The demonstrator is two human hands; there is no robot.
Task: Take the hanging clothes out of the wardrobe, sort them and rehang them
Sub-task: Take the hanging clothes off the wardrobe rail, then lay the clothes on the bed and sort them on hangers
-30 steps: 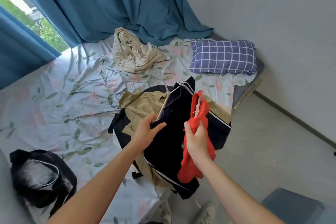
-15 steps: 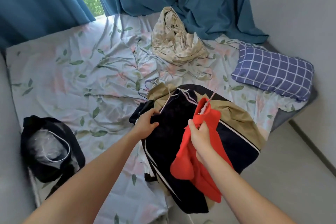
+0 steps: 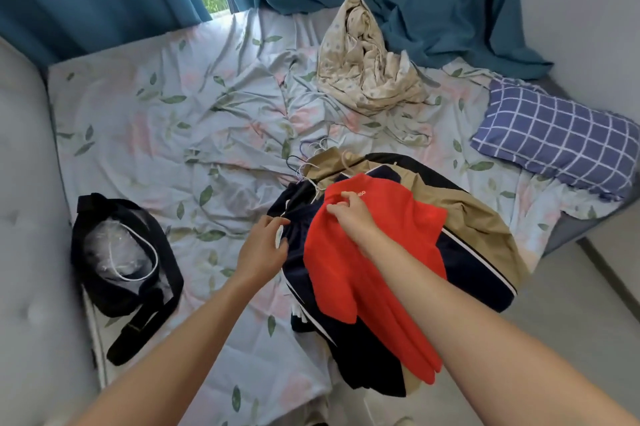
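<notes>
Head view, nearest first: two bare forearms reach out over the pile of clothes [image 3: 398, 252] that lies on the bed's near edge. The right hand [image 3: 353, 218] pinches the top of the red garment [image 3: 363, 270] between fingertips and thumb; the left hand [image 3: 265, 245], just left of the pile, grips the edge of the navy garment [image 3: 298, 228] with fingers curled around it.

As for progress, the clothes appear to be out of the wardrobe and heaped here with their wire hangers [image 3: 311, 155] poking from the pile's far side, so removal looks done; sorting seems barely begun, and no rehanging is visible.

The red piece is soft, fleecy and matte, with long limp sections trailing toward the camera. The navy one is smooth with white piping. Beneath, a khaki garment [image 3: 478, 218] looks crisp and woven.

Left of the pile sits a black strap bag [image 3: 131, 270]; beyond it, a crumpled cream cloth [image 3: 367, 72] on the leaf-print sheet [image 3: 156, 121]; to the right, a checked pillow [image 3: 554, 138].
</notes>
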